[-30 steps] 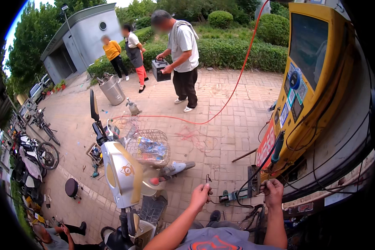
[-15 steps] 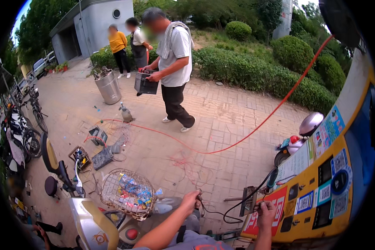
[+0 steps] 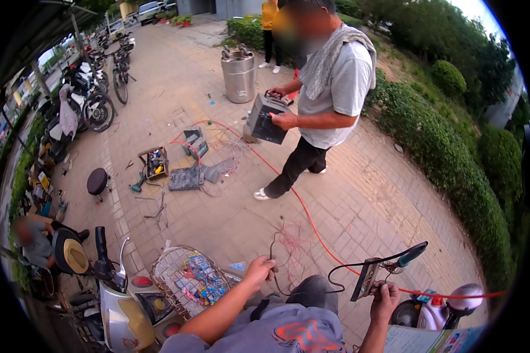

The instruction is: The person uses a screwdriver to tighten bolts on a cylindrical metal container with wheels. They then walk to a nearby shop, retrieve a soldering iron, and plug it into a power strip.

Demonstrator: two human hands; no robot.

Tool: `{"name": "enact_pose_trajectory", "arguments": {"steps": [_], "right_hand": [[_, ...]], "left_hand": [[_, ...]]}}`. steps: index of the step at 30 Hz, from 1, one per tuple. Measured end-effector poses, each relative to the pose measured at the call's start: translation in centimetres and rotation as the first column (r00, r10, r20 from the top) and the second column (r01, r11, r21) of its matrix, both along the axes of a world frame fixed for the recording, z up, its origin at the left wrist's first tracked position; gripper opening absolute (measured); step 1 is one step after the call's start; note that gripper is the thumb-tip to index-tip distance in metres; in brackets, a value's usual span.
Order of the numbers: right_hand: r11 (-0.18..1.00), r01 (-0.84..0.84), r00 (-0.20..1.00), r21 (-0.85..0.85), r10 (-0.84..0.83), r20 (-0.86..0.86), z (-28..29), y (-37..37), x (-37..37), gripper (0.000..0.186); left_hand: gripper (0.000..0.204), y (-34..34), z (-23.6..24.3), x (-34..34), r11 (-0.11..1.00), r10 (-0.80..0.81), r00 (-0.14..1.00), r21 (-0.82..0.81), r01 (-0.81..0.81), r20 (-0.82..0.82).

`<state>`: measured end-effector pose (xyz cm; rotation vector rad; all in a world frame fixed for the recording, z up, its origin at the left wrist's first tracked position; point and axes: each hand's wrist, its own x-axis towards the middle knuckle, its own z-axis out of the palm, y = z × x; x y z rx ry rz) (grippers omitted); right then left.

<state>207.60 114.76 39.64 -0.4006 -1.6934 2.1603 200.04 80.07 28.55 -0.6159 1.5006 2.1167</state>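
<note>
While the left hand [image 3: 261, 272] pinches a dark cord [image 3: 331, 275] left of the person's knee [image 3: 315, 289], the right hand [image 3: 386, 301], on its other side, has fingertips closed on a metal bracket [image 3: 366, 281] that seems to carry a green-handled tool [image 3: 413, 255]. Tilting the bracket might tip that tool out, and a tug on the looped cord could drag it loose. Slack might also snag on the wire basket [image 3: 166, 272] of the scooter [image 3: 126, 323], close on the left. Beyond, a red line [image 3: 415, 292] and tangled thin wires [image 3: 294, 241] cross the paving [image 3: 229, 229], a likely trip for the co-worker [image 3: 344, 70] holding a dark box [image 3: 269, 120]. Farther off stand an open crate [image 3: 141, 157] and a steel drum [image 3: 238, 79].
</note>
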Motion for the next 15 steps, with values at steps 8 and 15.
{"name": "enact_pose_trajectory", "arguments": {"steps": [8, 15], "right_hand": [[0.854, -0.520, 0.854, 0.009, 0.519, 0.021, -1.6, -5.5, -22.1, 0.018], [0.518, -0.855, 0.517, 0.032, 0.844, 0.142, -3.2, -16.8, -38.4, 0.013]], "left_hand": [[0.015, -7.0, 0.6, -6.9, 0.807, 0.590, 0.807, -0.009, -0.590, -0.012], [0.020, -12.8, 2.7, -10.7, 0.472, 0.877, 0.474, 0.038, -0.881, 0.078]]}}
